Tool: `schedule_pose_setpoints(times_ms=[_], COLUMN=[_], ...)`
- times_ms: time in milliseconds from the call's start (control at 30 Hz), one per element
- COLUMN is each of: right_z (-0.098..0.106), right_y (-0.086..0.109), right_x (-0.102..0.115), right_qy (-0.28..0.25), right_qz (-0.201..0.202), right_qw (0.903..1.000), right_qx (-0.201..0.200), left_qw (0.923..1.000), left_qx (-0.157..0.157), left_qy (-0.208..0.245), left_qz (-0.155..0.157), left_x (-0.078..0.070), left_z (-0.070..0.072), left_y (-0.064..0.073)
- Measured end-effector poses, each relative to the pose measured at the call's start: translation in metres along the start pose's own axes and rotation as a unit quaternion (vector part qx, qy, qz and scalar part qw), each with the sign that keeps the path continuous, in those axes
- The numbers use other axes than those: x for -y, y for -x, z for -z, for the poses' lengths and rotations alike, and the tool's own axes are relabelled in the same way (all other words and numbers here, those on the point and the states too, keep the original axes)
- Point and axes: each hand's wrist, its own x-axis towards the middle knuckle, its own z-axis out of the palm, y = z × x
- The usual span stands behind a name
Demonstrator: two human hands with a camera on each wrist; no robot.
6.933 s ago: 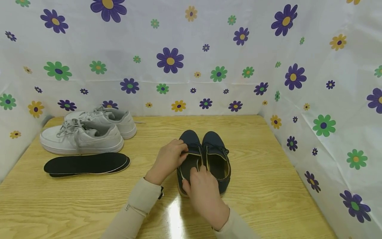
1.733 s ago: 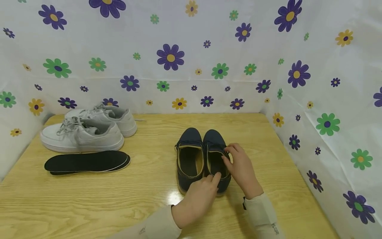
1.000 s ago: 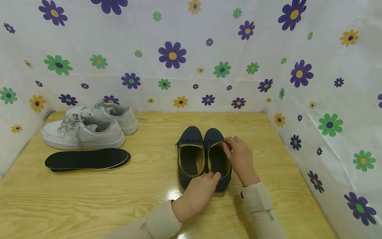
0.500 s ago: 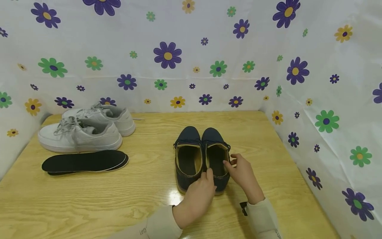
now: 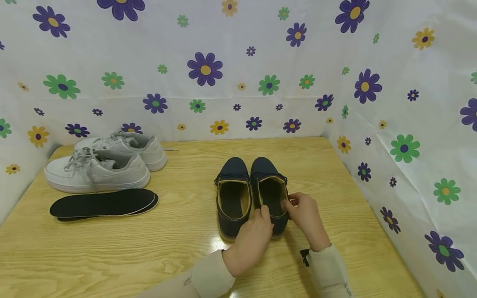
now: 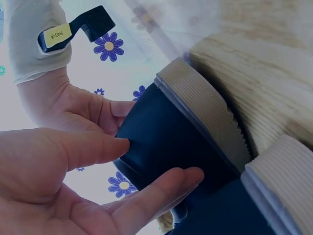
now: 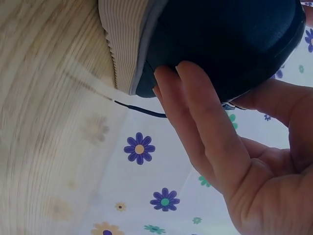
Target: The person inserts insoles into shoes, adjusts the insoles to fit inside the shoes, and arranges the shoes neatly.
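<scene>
Two dark blue lace-up shoes stand side by side, toes pointing away, in the head view: the left shoe (image 5: 234,223) and the right shoe (image 5: 263,167). My left hand (image 5: 251,240) holds the right shoe's heel, its fingers at the inner collar edge. In the left wrist view the thumb of this left hand (image 6: 83,181) rests on the back of the heel, with fingers along the inner side. The right hand (image 5: 306,213) pinches the outer collar, thumb inside the opening. Fingers of that right hand (image 7: 215,132) lie against the outer side in the right wrist view.
A pair of white sneakers (image 5: 100,170) stands at the back left of the wooden table (image 5: 179,231). Two black insoles (image 5: 104,203) lie stacked in front of them. White flower-printed sheets (image 5: 231,54) form walls at the back and sides.
Both hands have gone from the left shoe to the right shoe. Over the last second the right hand has slid back along the outer collar toward the heel.
</scene>
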Motion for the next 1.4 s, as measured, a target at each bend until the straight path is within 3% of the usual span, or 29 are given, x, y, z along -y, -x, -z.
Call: schedule_pose_setpoints(times_ms=[167,333,567,967,1067,1167,1267,1333,1400], right_z=[0.004,0.009,0.015,0.021,0.023,0.026,0.028,0.027,0.026], right_y=[-0.01,-0.02,-0.03,-0.036,-0.035,-0.028,-0.014,-0.002,0.01], right_x=[-0.003,-0.005,-0.009,-0.009,-0.009,-0.006,0.003,0.01,0.018], right_qy=[-0.008,-0.014,-0.014,-0.015,-0.002,0.034,0.044,0.029,0.012], right_qz=[0.005,0.002,-0.002,-0.008,0.003,0.019,0.052,0.103,0.185], right_qw=[0.9999,0.9998,0.9998,0.9999,0.9999,0.9992,0.9955,0.9889,0.975], right_qx=[-0.009,-0.011,-0.016,0.0,0.012,-0.009,-0.066,-0.103,-0.124], left_qw=[0.9993,0.9993,0.9974,0.9958,0.994,0.9891,0.9798,0.9723,0.9662], left_qx=[0.022,0.024,0.044,0.048,0.064,0.097,0.116,0.104,0.067], left_qy=[0.028,0.021,0.049,0.072,0.081,0.103,0.16,0.209,0.249], left_qz=[0.012,0.02,0.029,0.031,0.037,0.041,0.03,0.016,0.006], left_x=[-0.001,-0.004,-0.007,-0.008,-0.007,-0.005,0.003,0.011,0.023], left_z=[-0.005,-0.011,-0.015,-0.017,-0.017,-0.009,0.01,0.026,0.043], left_y=[-0.01,-0.019,-0.03,-0.036,-0.036,-0.034,-0.028,-0.023,-0.018])
